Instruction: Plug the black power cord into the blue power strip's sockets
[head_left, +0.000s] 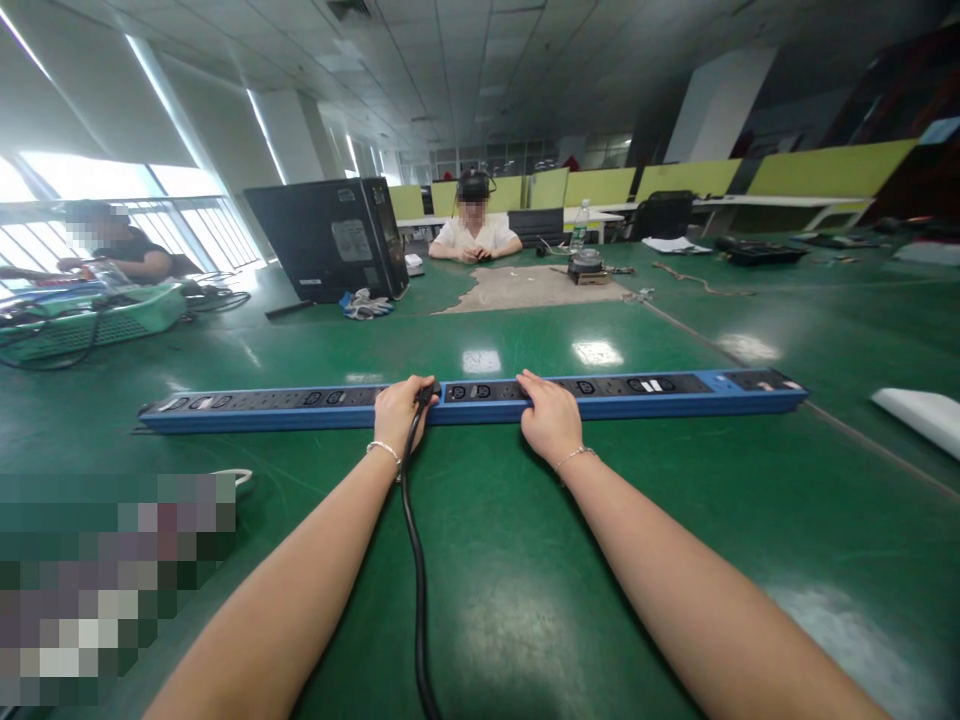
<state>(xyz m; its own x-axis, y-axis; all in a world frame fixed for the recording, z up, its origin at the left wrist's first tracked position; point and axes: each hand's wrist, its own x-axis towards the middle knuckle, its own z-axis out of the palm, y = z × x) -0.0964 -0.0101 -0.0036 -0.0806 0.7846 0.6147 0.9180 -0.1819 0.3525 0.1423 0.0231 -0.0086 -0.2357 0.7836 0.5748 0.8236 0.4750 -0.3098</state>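
Observation:
A long blue power strip (630, 408) with black sockets along its top lies crosswise on the green table. Just left of its middle, my left hand (396, 410) is closed around a black plug (427, 391) at the strip's socket face; whether the plug sits fully in a socket I cannot tell. From that plug a black cord (414, 560) runs down toward me to the bottom of the view. My right hand (551, 415) rests on the strip right of the middle, fingers over its top and near edge, gripping it.
A black computer case (326, 240) stands at the back left beside grey gloves (366, 305). Green basket (112, 318) with cables, far left. Across the table sits a person (474, 238) near a water bottle (580, 225). A white object (922, 415) lies at right.

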